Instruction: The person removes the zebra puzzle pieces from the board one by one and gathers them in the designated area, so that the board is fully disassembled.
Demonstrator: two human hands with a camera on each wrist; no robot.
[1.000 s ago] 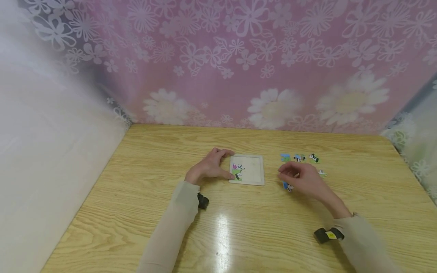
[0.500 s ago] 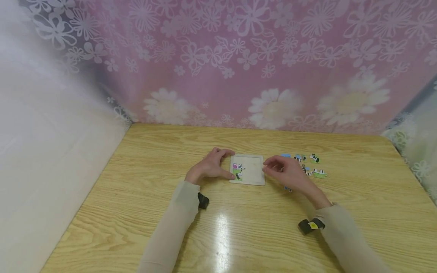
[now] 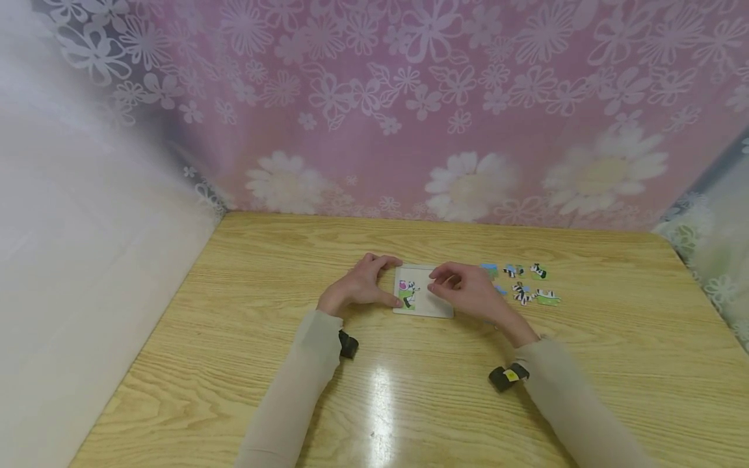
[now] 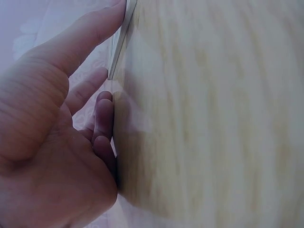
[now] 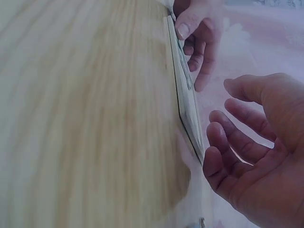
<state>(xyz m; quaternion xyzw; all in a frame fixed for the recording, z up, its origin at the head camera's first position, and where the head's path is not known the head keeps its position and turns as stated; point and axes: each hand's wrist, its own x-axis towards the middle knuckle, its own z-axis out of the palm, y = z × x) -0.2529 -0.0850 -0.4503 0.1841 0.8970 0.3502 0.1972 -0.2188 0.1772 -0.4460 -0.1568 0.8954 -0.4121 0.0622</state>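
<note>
A pale square puzzle tray (image 3: 435,309) lies on the table, with panda-picture puzzle pieces (image 3: 407,294) at its lower left. My left hand (image 3: 359,284) rests at the tray's left side, fingers spread. The thumb touches near the lower left corner and the index fingertip is right at the upper left one. Over the tray's right part hovers my right hand (image 3: 466,291), its fingers loosely bent. In the right wrist view, the right hand's thumb (image 5: 244,89) and fingertips stand apart, with nothing visible between them.
Several loose puzzle pieces (image 3: 538,271) lie right of the tray in rough rows, some partly hidden by my right hand. The wooden table (image 3: 292,247) ends at a pink floral curtain (image 3: 374,110) behind and a white sheet (image 3: 88,247) on the left.
My right hand has moved left from the loose pieces to above the tray's right part, uncovering some pieces. The left hand and the tray have stayed in place.
</note>
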